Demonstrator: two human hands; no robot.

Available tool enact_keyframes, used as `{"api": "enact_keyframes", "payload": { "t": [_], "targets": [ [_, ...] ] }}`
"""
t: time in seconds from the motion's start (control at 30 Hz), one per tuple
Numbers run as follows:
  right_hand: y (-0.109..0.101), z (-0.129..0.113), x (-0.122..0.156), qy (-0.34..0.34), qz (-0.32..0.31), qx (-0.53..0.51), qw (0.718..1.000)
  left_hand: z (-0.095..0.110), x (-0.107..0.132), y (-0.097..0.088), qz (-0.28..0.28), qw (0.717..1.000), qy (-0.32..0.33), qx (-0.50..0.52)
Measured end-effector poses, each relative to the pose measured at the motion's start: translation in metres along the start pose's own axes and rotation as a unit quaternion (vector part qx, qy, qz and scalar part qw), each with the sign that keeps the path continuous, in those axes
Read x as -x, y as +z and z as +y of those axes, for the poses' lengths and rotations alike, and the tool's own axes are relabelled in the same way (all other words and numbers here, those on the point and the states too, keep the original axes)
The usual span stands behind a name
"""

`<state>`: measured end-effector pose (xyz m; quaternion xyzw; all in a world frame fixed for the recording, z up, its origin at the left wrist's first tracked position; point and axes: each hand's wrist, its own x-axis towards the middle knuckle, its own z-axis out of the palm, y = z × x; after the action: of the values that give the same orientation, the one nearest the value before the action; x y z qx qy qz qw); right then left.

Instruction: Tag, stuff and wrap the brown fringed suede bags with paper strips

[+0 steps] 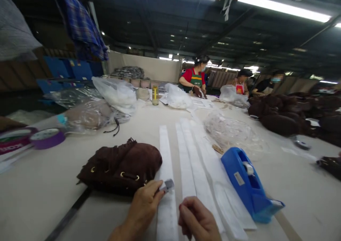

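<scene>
Between the thumb and fingers of my left hand [145,202] is a small white-and-grey piece [167,185], its exact kind unclear. It lies over one of the long white strips [165,152] on the table. Right beside that hand rests a dark brown suede drawstring bag [122,162] with gold eyelets, its dark strap [70,212] trailing toward me. My right hand [198,218] is curled closed just above the strips, and whatever its fingers may pinch is hidden. To its right stands a blue tape dispenser [241,177] with a roll in it.
Clear plastic bags [231,130] lie past the strips, and a wrapped item [89,114] sits at left near a purple tape roll [48,138]. A glass jar [155,95] stands farther back. Brown bags [285,116] pile up at right. Several people [195,77] work across the table.
</scene>
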<state>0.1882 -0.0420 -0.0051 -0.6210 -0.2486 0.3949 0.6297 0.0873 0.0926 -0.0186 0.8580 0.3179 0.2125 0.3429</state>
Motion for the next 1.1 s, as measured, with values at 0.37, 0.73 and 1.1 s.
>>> {"api": "enact_keyframes", "payload": {
  "t": [0.37,0.73,1.1],
  "targets": [
    [0.041,0.018,-0.043,0.005,0.025,0.043,0.999,-0.016,0.011,0.018,0.163,0.964,0.166,-0.131],
    [0.042,0.002,-0.048,0.219,0.024,0.016,0.975,-0.021,0.019,0.022,0.196,0.916,0.248,-0.245],
    [0.038,0.030,-0.040,0.096,0.039,0.041,0.994,-0.011,0.009,0.001,-0.050,0.967,0.083,-0.234]
  ]
}}
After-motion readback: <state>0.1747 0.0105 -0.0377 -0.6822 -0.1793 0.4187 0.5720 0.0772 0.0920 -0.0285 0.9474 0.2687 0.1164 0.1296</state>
